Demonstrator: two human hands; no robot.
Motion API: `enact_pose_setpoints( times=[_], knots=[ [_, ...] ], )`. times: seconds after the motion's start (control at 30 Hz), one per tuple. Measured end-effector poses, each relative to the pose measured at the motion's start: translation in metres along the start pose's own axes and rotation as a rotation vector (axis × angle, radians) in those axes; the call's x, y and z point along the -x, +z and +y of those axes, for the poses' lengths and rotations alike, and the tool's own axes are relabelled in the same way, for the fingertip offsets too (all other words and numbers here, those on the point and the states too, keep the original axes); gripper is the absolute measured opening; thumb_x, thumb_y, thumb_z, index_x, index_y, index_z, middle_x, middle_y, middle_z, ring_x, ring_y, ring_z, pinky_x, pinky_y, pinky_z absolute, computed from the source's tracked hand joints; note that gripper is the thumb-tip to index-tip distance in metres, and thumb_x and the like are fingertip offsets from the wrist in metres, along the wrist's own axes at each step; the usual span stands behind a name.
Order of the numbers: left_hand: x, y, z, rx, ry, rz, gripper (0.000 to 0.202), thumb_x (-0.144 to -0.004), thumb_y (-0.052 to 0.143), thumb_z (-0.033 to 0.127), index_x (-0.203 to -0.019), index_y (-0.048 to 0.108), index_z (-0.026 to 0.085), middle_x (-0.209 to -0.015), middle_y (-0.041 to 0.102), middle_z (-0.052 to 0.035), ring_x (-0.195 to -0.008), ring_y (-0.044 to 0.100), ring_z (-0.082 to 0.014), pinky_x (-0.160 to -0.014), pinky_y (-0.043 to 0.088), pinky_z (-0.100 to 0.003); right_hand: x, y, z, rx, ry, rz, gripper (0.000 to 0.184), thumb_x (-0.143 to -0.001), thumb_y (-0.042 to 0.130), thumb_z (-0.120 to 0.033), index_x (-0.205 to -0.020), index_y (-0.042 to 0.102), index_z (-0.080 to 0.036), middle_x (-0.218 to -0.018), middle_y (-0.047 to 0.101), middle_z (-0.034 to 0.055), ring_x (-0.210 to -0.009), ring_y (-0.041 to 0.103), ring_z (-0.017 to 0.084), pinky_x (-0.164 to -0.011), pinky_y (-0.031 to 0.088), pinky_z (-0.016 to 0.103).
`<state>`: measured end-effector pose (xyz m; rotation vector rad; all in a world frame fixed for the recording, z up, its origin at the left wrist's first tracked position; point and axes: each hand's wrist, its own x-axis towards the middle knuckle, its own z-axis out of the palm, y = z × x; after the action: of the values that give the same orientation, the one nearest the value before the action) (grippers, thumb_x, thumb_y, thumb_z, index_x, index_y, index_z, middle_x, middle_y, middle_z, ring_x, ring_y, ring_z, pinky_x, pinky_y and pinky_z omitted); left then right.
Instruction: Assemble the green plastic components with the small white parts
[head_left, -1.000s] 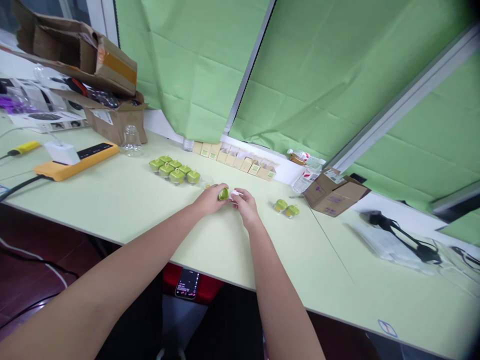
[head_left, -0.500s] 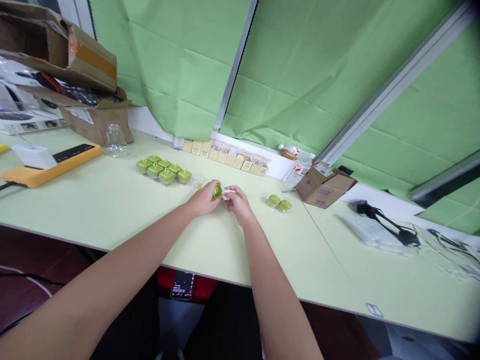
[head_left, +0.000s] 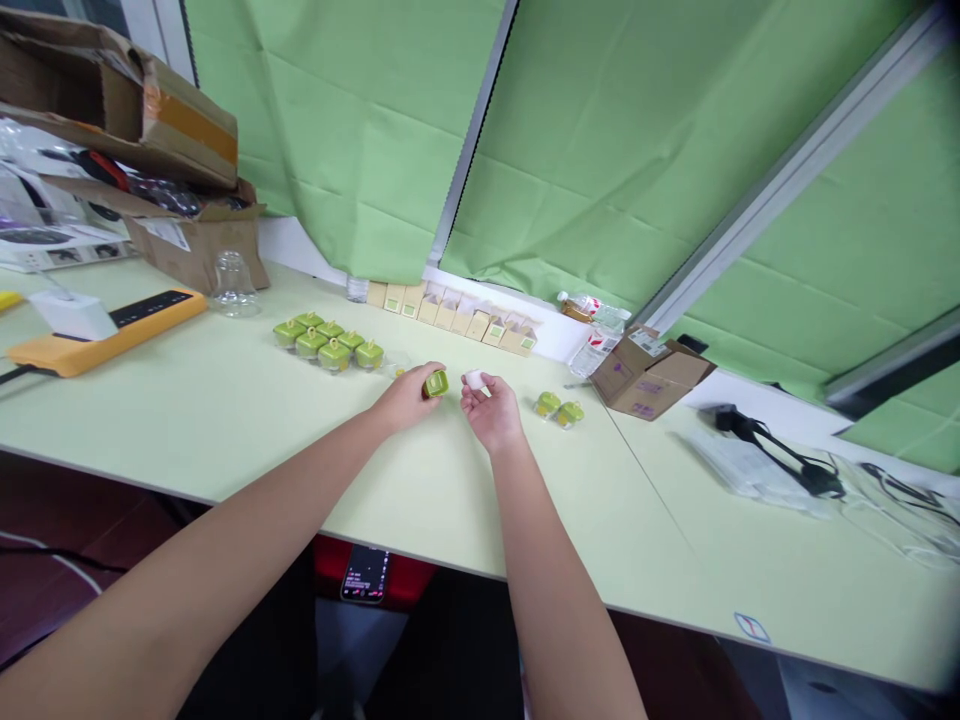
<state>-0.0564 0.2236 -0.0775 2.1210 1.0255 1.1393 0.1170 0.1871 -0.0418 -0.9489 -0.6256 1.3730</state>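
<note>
My left hand [head_left: 407, 396] is closed around a small green lid [head_left: 436, 383], its hollow-looking square side turned up toward me. Between the fingertips of my right hand [head_left: 491, 408] is a small white round piece [head_left: 475, 379], held a short way right of the lid and apart from it. Just behind my left hand stands a clear container [head_left: 397, 364] with a yellow mark, partly hidden. Several small clear jars with green lids [head_left: 334, 353] stand grouped to the left. Two more green-lidded jars [head_left: 559, 408] sit to the right of my right hand.
A row of small cardboard boxes [head_left: 454, 315] lines the back of the table. Plastic bottles [head_left: 594, 348] and a brown carton [head_left: 649, 373] are at back right. At left are an orange power strip [head_left: 112, 330], a clear glass-like vessel [head_left: 234, 285] and stacked cartons [head_left: 187, 125].
My right hand has drawn away to the right with the white piece, opening a gap from the green lid. The lid in my left hand now faces me more fully.
</note>
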Motion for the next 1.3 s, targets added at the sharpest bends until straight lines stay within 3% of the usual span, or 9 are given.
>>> enact_pose_setpoints(
  times=[0.2, 0.33, 0.53, 0.67, 0.8, 0.97, 1.13, 1.3],
  knots=[
    [-0.003, 0.003, -0.008, 0.011, 0.051, 0.067, 0.057, -0.073, 0.057, 0.011, -0.13, 0.058, 0.02, -0.125, 0.063, -0.009, -0.108, 0.062, -0.0223, -0.092, 0.051, -0.032, -0.001, 0.002, 0.003, 0.02, 0.014, 0.006, 0.022, -0.07, 0.065, -0.026, -0.091, 0.066, -0.021, -0.083, 0.067, 0.0057, -0.066, 0.059, 0.015, -0.055, 0.054, 0.025],
    [-0.004, 0.004, -0.011, 0.019, 0.063, 0.097, 0.059, -0.072, 0.056, 0.008, -0.13, 0.059, 0.02, -0.124, 0.063, -0.0092, -0.108, 0.063, -0.0228, -0.092, 0.052, -0.034, 0.0, 0.005, 0.003, -0.036, 0.033, -0.011, 0.024, -0.068, 0.066, -0.02, -0.092, 0.067, -0.02, -0.08, 0.066, 0.0027, -0.061, 0.057, 0.011, -0.052, 0.052, 0.02],
    [-0.004, 0.005, -0.011, 0.039, 0.05, 0.11, 0.058, -0.072, 0.059, 0.01, -0.13, 0.059, 0.019, -0.125, 0.065, -0.0093, -0.105, 0.064, -0.0228, -0.094, 0.052, -0.034, 0.0, 0.007, 0.008, -0.001, -0.002, 0.002, 0.014, -0.066, 0.07, -0.018, -0.078, 0.063, -0.018, -0.073, 0.066, 0.0014, -0.06, 0.055, 0.009, -0.052, 0.047, 0.018],
    [-0.005, 0.005, -0.01, 0.044, 0.03, 0.111, 0.055, -0.073, 0.063, 0.015, -0.128, 0.06, 0.019, -0.121, 0.067, -0.0086, -0.1, 0.065, -0.022, -0.093, 0.051, -0.034, 0.0, 0.007, 0.012, 0.195, -0.129, -0.001, 0.03, -0.062, 0.078, -0.023, -0.089, 0.066, -0.021, -0.077, 0.067, -0.0016, -0.065, 0.057, 0.009, -0.055, 0.045, 0.019],
    [-0.005, 0.005, -0.009, 0.026, 0.04, 0.099, 0.053, -0.073, 0.064, 0.018, -0.126, 0.062, 0.019, -0.117, 0.068, -0.0088, -0.099, 0.064, -0.0222, -0.09, 0.051, -0.034, -0.001, 0.007, 0.018, 0.469, -0.269, -0.022, 0.04, -0.062, 0.081, -0.032, -0.099, 0.07, -0.023, -0.098, 0.072, 0.0025, -0.082, 0.064, 0.014, -0.064, 0.049, 0.023],
    [-0.005, 0.005, -0.009, -0.021, 0.065, 0.074, 0.047, -0.074, 0.062, 0.017, -0.121, 0.065, 0.02, -0.109, 0.07, -0.0075, -0.097, 0.064, -0.0233, -0.088, 0.05, -0.034, -0.009, 0.004, 0.028, 0.677, -0.424, -0.079, 0.044, -0.063, 0.081, -0.036, -0.103, 0.073, -0.02, -0.106, 0.073, 0.0065, -0.087, 0.067, 0.018, -0.083, 0.055, 0.035],
    [-0.005, 0.005, -0.009, -0.058, 0.083, 0.034, 0.047, -0.073, 0.06, 0.014, -0.119, 0.066, 0.02, -0.104, 0.071, -0.0079, -0.093, 0.064, -0.024, -0.084, 0.05, -0.034, -0.014, -0.002, 0.032, 0.844, -0.499, -0.087, 0.042, -0.069, 0.077, -0.039, -0.107, 0.074, -0.021, -0.115, 0.07, 0.0083, -0.09, 0.069, 0.02, -0.081, 0.057, 0.035],
    [-0.005, 0.005, -0.011, -0.14, 0.09, -0.01, 0.049, -0.072, 0.058, 0.011, -0.119, 0.065, 0.021, -0.101, 0.069, -0.0083, -0.095, 0.063, -0.0254, -0.087, 0.049, -0.036, -0.013, -0.005, 0.031, 0.949, -0.523, -0.092, 0.041, -0.072, 0.074, -0.037, -0.11, 0.072, -0.022, -0.112, 0.069, 0.0078, -0.089, 0.069, 0.019, -0.08, 0.058, 0.034]
  ],
)
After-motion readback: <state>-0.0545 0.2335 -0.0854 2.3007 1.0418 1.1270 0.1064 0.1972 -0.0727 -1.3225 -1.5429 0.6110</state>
